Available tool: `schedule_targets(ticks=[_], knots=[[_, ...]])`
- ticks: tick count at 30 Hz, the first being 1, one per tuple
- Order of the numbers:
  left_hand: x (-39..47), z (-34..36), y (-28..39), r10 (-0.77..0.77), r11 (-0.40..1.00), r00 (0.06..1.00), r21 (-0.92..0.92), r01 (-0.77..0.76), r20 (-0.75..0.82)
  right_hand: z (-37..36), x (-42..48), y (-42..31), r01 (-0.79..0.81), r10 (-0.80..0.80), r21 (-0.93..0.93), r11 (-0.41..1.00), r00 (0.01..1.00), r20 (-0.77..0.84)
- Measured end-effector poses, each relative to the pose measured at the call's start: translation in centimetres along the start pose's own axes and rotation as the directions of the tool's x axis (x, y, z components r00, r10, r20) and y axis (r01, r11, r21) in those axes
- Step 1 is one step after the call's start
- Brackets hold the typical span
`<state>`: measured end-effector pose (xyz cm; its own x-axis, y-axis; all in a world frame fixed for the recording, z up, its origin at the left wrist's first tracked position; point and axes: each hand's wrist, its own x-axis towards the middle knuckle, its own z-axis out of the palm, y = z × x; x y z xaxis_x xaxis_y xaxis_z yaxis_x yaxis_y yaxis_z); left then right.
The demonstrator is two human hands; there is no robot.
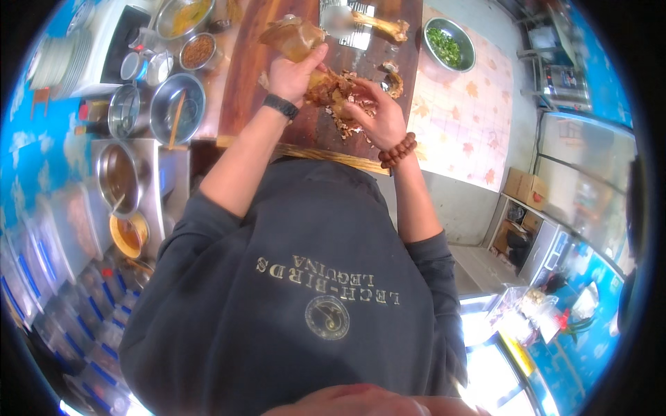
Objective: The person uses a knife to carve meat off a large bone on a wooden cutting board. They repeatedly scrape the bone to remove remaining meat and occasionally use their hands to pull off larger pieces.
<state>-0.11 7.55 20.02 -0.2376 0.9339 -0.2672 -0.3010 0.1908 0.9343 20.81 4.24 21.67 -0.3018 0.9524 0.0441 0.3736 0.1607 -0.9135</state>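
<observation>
My left hand [292, 78] grips a large cooked bone [294, 39] with brown meat still on it. Its broad, pale knobbed end points to the upper left. At the meaty end [323, 87], my right hand [379, 112] has its thumb and fingers closed on the shreds. Chopped bits of meat [347, 125] lie beneath the hands on a dark wooden board [250, 112]. Another bone [385, 26], mostly bare, rests at the board's far side beside a white patterned sheet [359, 41]. A curved scrap of meat or bone [394, 83] lies just beyond my right hand.
Right of the board stands a steel bowl of chopped greens [445, 47]. To the left are a steel basin [177, 112] with a wooden stick, a bowl of brown bits [197, 51], and a bowl of yellow food [184, 15]. Stacked plates [62, 57] stand farther left.
</observation>
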Motion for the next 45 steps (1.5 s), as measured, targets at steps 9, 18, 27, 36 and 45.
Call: schedule_targets(ticks=[9,18,27,36,45], knots=[[-0.4,-0.5,0.1,-0.087,0.987,0.993,-0.130,0.097,0.080,1.0,1.6,1.2,-0.206,0.122,0.299,0.932,0.953,0.277],[-1.0,-0.5,0.7,-0.019,1.000,0.980,-0.016,0.023,0.199,0.1,1.6,2.1,-0.221,0.114,0.302,0.927,0.936,0.334],[-0.8,-1.0,1.2,-0.030,0.986,1.000,0.161,0.029,-0.002,-2.7,0.2,3.2,-0.414,0.297,0.804,0.426,0.904,0.307],[-0.5,-2.2,0.7,0.014,0.995,0.998,-0.102,-0.007,0.069,-3.7,-1.7,0.9,-0.381,0.192,0.896,0.226,0.920,0.342],[-1.2,-2.3,0.7,0.036,0.988,0.992,-0.157,-0.016,0.122,-3.5,-3.0,-2.9,-0.344,0.181,0.907,0.245,0.935,0.306]])
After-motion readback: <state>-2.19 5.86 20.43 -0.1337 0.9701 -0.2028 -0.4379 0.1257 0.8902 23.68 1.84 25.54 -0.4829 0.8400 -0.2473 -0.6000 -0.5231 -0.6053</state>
